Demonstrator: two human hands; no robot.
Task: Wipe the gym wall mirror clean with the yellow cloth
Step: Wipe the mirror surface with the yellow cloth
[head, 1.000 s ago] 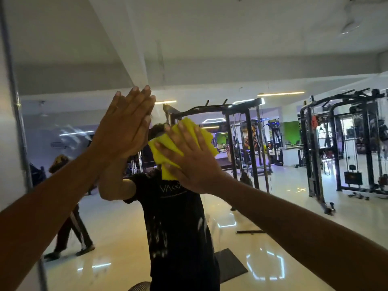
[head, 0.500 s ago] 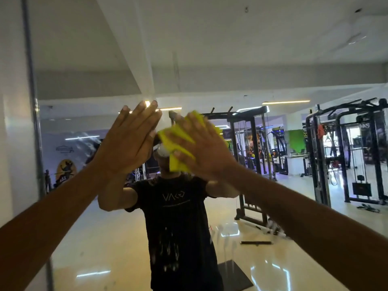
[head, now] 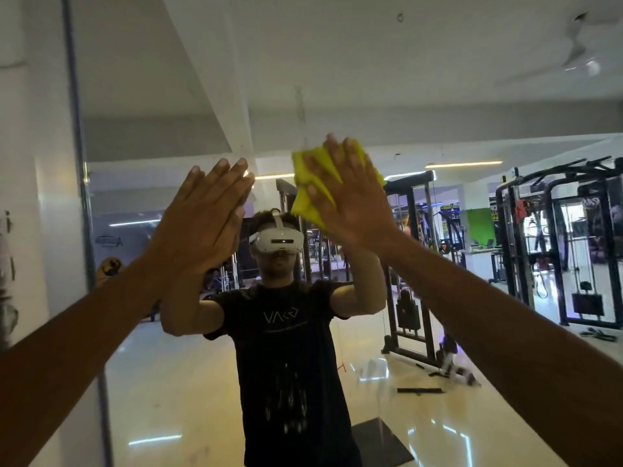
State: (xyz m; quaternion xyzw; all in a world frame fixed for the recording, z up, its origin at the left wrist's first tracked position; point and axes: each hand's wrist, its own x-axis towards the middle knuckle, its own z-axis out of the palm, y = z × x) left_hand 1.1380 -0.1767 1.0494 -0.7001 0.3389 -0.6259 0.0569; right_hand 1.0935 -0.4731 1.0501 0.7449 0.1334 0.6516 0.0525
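both hands up flat on the mirror (head: 387,79)

left hand (head: 202,224) at 9 o'clock of the right hand (head: 350,197); cloth (head: 306,183) sandwiched between right palm and glass.

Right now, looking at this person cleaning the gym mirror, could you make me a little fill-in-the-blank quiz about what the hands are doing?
1. The right hand presses a cloth of the colour ____ against the mirror.
2. The left hand lies flat on the glass with its fingers ____ and holds nothing.
3. Of the two hands, the ____ one is higher on the mirror.
4. The left hand is on the ____ side of the cloth in the view.

Missing words: yellow; straight; right; left
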